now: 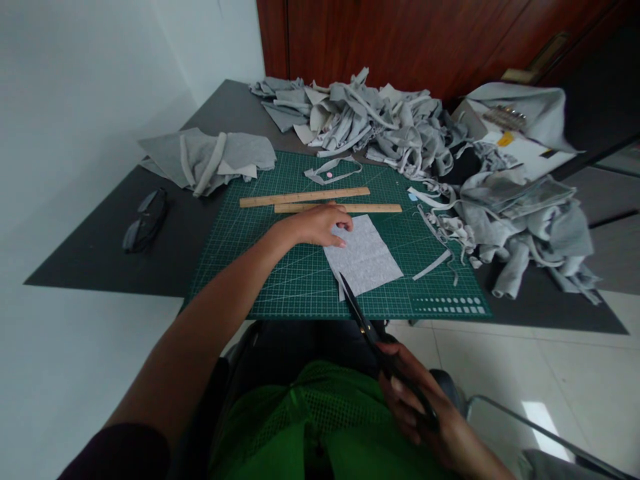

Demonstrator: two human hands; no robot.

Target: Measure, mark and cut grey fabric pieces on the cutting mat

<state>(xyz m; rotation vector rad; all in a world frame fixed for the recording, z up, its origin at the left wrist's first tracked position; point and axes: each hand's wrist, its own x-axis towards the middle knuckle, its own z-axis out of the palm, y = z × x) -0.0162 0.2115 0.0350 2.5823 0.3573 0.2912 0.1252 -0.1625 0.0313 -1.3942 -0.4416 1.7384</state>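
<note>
A pale grey piece of fabric (367,257) lies flat on the green cutting mat (290,267). My left hand (323,225) rests over its far left corner, thumb and curled fingers apart. Black scissors (367,327) are gripped in my right hand (413,393) at the mat's near edge. Their blade tips are at the fabric's near left side, where a narrow strip (341,287) stands partly apart from the piece. Just beyond my left hand lie two wooden rulers (305,197), one overlapping the other's line at a slight angle.
Heaped grey fabric scraps (360,110) cover the far side of the table. Another pile (525,220) sits at right, near a white box (530,143). Folded grey cloth (205,157) and eyeglasses (145,220) are at left. Thin offcuts (433,265) lie on the mat.
</note>
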